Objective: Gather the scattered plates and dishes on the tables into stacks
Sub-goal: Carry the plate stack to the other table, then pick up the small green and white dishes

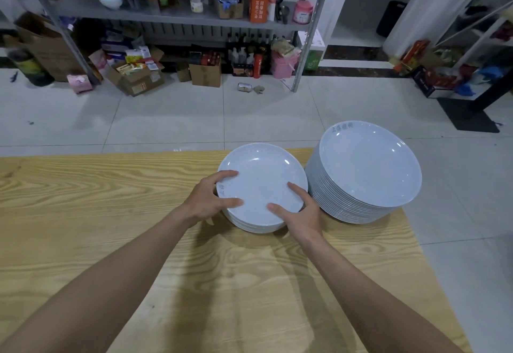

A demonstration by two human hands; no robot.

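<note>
My left hand (211, 200) and right hand (301, 212) both grip the short stack of plates (263, 183), one on each side of its rim. On each hand the thumb and forefinger lie spread over the top plate, and the other fingers curl round the rim. I cannot tell whether the stack rests on the tabletop (97, 200) or is just lifted. A small grey mark (221, 187) sits on the top plate's rim by my left forefinger, too blurred to read.

Just beside it, on my right, stands the tall stack of plates (369, 169). The two rims are so close that I cannot tell whether they touch. Its top plate carries grey characters (342, 126) along the far rim; I cannot make them out.

The tall stack fills the far right corner of the tabletop, and the far edge runs close behind the short stack. Bare wood stretches wide to my left and towards me.

Beyond the edge lies pale tiled floor (166, 119), with a can (244, 87) lying on it. Farther off stands a metal shelf rack (177, 19). On it is an orange box (258, 9) printed with white characters, too blurred to read.
</note>
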